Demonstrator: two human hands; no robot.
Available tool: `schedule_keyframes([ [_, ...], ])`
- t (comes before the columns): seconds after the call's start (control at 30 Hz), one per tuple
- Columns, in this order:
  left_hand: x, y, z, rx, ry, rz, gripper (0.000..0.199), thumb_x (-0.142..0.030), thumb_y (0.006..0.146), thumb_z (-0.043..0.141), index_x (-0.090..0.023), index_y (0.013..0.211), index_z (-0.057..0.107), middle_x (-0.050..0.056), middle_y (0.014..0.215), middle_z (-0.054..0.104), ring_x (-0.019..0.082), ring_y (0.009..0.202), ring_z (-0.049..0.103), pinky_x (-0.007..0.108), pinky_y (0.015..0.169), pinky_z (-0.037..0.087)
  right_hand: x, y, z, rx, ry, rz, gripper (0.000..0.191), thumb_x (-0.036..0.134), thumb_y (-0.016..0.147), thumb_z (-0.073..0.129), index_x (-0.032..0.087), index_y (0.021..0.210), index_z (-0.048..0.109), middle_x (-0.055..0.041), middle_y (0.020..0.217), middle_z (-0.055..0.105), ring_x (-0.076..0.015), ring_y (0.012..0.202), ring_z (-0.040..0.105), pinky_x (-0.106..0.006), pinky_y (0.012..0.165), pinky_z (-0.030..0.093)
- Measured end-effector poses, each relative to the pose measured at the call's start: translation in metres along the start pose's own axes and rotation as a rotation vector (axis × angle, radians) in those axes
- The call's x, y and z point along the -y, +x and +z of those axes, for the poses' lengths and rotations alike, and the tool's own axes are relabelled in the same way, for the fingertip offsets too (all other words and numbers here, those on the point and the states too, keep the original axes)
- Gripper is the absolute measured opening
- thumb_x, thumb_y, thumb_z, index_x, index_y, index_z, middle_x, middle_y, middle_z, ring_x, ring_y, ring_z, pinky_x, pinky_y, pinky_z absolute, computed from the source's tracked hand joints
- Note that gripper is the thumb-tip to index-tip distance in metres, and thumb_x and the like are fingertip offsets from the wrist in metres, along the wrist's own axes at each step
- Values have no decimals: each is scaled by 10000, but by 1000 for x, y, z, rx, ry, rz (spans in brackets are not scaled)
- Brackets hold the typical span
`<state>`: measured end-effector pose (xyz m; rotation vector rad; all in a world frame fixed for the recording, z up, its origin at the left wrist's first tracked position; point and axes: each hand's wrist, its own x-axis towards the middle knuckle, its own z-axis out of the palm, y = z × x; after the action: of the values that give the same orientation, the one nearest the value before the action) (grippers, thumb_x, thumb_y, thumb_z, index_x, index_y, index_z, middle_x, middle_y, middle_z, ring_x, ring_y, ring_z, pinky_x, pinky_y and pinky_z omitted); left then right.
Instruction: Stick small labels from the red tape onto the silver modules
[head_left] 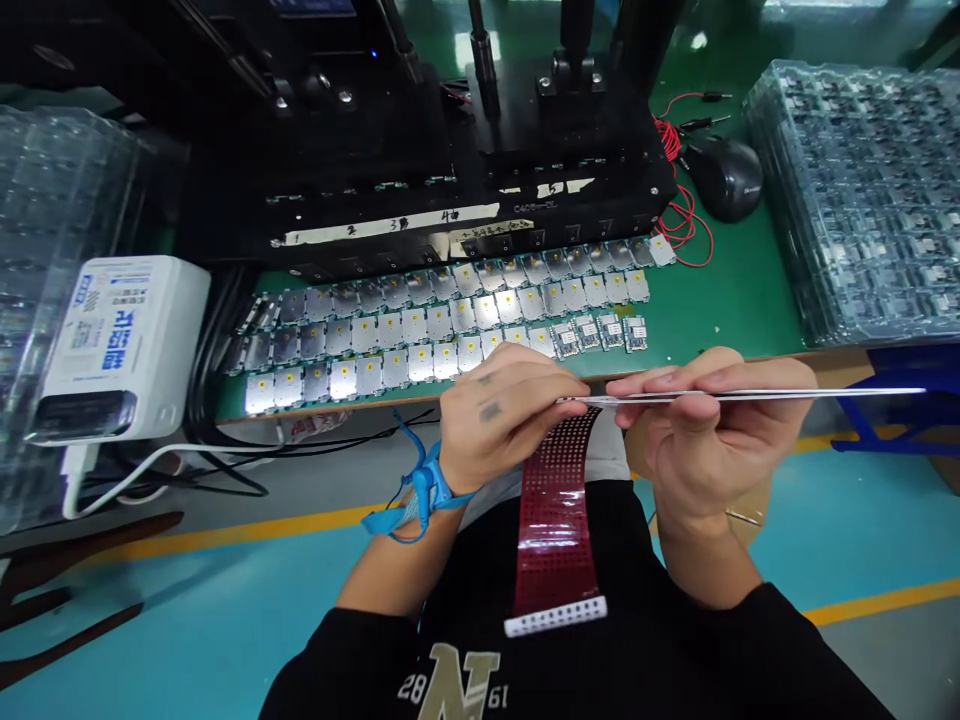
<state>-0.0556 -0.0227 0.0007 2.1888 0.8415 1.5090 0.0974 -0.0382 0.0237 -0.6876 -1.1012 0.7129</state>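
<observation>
A black mouse [724, 178] lies by red wires [688, 228] and stacked clear trays [862, 200].

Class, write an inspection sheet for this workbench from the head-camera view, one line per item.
Surface: green mat on the bench.
Job's things: rows of metal-shielded circuit modules; dark red perforated strip.
Clutter: black mouse; stacked clear trays of modules.
Grips: right hand holds steel tweezers; left hand, wearing a blue wrist strap, curls at the strip's top.
Cables: red leads; white cable.
Surroundings: black fixture; blue floor with yellow line.
</observation>
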Motion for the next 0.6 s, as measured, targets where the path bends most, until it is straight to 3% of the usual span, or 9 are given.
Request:
schedule_keyframes([
  [0.2, 0, 2, 2, -1, -18, -2, 53, -227, 948, 621, -205, 980, 657, 7, 839, 740, 125, 801, 684, 301, 750, 570, 0, 1, 1, -14, 21, 13, 138, 193, 861, 687, 219, 923, 566, 50, 761, 644, -143, 620, 715, -224, 406, 562],
  [0.4, 0, 2, 4, 5, -6, -19, 60, -242, 958, 607, -223, 985, 657, -1, 835, 738, 124, 795, 686, 300, 751, 569, 1, 3, -5, -17, -13, 48, 160, 284, 874, 684, 232, 880, 533, 61, 730, 617, -118, 598, 700, -188, 379, 523],
  [0.5, 1, 3, 6, 77, 61, -36, 69, -239, 962, 598, -208, 997, 649, 13, 883, 746, 130, 863, 691, 304, 804, 561, -7, 19, -18, -35, -95, 58, 184, 313, 891, 664, 235, 858, 500, 69, 702, 601, -114, 605, 700, -176, 391, 521],
  [0.6, 4, 5, 11, 233, 186, 14, 83, -230, 961, 597, -189, 1026, 626, 50, 1033, 749, 167, 1027, 689, 342, 877, 541, -29, 43, -35, -9, -218, 123, 219, 324, 874, 684, 234, 860, 485, 72, 683, 598, -119, 612, 704, -182, 438, 557],
])
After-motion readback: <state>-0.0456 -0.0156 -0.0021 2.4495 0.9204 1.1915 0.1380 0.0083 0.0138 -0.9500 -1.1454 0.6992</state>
